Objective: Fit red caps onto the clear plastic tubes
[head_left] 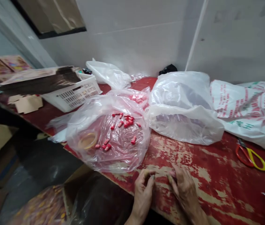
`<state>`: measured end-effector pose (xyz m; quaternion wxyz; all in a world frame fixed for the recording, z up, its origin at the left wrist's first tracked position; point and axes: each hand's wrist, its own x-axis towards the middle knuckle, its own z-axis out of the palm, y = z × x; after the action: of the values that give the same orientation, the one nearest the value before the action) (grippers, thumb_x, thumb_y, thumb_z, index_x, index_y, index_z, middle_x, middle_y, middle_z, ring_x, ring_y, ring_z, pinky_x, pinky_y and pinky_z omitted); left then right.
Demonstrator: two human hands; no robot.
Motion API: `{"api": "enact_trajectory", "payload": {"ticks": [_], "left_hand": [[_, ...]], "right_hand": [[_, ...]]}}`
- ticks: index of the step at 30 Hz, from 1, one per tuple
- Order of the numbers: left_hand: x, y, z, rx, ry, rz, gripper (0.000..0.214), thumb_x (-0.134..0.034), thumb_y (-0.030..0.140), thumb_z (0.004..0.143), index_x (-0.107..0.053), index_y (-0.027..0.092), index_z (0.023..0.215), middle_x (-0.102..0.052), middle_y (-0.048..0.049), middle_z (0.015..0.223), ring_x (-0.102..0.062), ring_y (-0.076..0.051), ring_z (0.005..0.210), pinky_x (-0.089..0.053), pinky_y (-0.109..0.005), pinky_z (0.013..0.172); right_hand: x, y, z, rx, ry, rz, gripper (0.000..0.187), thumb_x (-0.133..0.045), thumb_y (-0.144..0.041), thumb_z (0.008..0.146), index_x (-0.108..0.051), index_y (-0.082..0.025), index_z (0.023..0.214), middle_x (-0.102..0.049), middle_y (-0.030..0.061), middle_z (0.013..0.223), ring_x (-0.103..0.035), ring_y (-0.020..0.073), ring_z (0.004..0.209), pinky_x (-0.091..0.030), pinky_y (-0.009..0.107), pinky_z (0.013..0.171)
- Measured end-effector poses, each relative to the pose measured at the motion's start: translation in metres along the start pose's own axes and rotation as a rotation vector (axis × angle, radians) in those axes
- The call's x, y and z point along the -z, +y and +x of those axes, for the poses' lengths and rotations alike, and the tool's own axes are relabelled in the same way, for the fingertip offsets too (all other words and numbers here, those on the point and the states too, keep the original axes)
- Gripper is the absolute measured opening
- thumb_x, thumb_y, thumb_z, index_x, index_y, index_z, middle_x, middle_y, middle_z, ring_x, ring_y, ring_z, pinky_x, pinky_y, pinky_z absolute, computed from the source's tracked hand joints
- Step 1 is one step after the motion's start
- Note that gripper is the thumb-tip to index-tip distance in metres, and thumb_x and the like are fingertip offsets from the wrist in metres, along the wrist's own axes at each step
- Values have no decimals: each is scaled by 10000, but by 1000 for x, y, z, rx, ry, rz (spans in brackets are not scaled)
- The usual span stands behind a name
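My left hand (143, 187) is at the front edge of the worn red table (207, 165), its fingers curled and the thumb close to the index finger. Anything in its pinch is too small to make out. Just right of it, my right hand (183, 183) is curled too, with a pinkish spot between thumb and fingers that I cannot identify. Left of both hands lies a clear plastic bag (123, 159), apart from them. Several small red pieces (129, 121) are scattered on or in this bag. A roll of tape (87, 140) shows through its left side.
Behind stands a full white plastic bag (181, 90); printed white sacks (247, 106) lie to its right. Scissors (251, 156) with red and yellow handles rest at the right. A white basket (76, 93) is at the left. Below the edge is an open carton (76, 178).
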<state>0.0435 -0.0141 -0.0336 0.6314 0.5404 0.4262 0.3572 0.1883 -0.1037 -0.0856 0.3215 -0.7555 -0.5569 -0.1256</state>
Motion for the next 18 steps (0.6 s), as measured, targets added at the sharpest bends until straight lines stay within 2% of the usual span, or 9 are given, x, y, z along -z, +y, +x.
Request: {"api": "enact_trajectory", "payload": {"ticks": [2, 3, 6, 9, 12, 15, 18], "left_hand": [[14, 8, 14, -246, 132, 199, 157, -586, 307, 800, -671, 193, 864, -632, -50, 871, -589, -203, 871, -461, -292, 801], [22, 11, 24, -331, 182, 293, 163, -547, 299, 825, -657, 201, 892, -620, -49, 886, -585, -204, 874, -459, -303, 801], [41, 15, 60, -456, 289, 572, 184, -465, 279, 867, -616, 203, 938, -598, -52, 896, -589, -197, 825, -476, -308, 740], [49, 13, 100, -478, 321, 845, 205, -431, 260, 880, -578, 179, 999, -600, -82, 923, -599, -214, 805, -477, -324, 713], [48, 7, 132, -456, 300, 940, 187, -508, 262, 835, -570, 149, 971, -609, -120, 907, -603, -260, 789, -458, -346, 672], [45, 4, 151, -450, 252, 974, 90, -542, 253, 795, -568, 168, 808, -609, -116, 807, -595, -272, 717, -428, -345, 615], [47, 4, 158, -483, 210, 959, 148, -468, 276, 828, -549, 189, 740, -602, -100, 748, -582, -266, 693, -421, -351, 621]], "right_hand": [[-3, 1, 0, 21, 24, 9, 390, -381, -294, 963, -362, -191, 1339, -603, 91, 905, -572, 244, 805, -470, 430, 752], [-4, 1, 0, 26, 28, 20, 392, -382, -305, 965, -366, -188, 1338, -604, 88, 892, -574, 243, 797, -472, 433, 750], [-7, -1, 0, 3, 38, 91, 396, -407, -313, 962, -372, -185, 1335, -608, 80, 875, -582, 227, 779, -491, 414, 740], [-10, -4, 1, 2, 36, 112, 381, -409, -315, 962, -382, -205, 1326, -611, 70, 856, -588, 222, 746, -505, 395, 689], [-11, -7, 5, 2, 40, 134, 362, -402, -291, 964, -384, -201, 1315, -618, 75, 882, -603, 211, 750, -520, 373, 691], [-9, -12, 11, -5, 43, 122, 337, -399, -264, 960, -395, -202, 1291, -620, 66, 865, -606, 206, 744, -524, 364, 691], [-9, -16, 17, 1, 45, 69, 327, -405, -243, 942, -400, -196, 1266, -622, 57, 836, -595, 213, 722, -517, 386, 689]]}}
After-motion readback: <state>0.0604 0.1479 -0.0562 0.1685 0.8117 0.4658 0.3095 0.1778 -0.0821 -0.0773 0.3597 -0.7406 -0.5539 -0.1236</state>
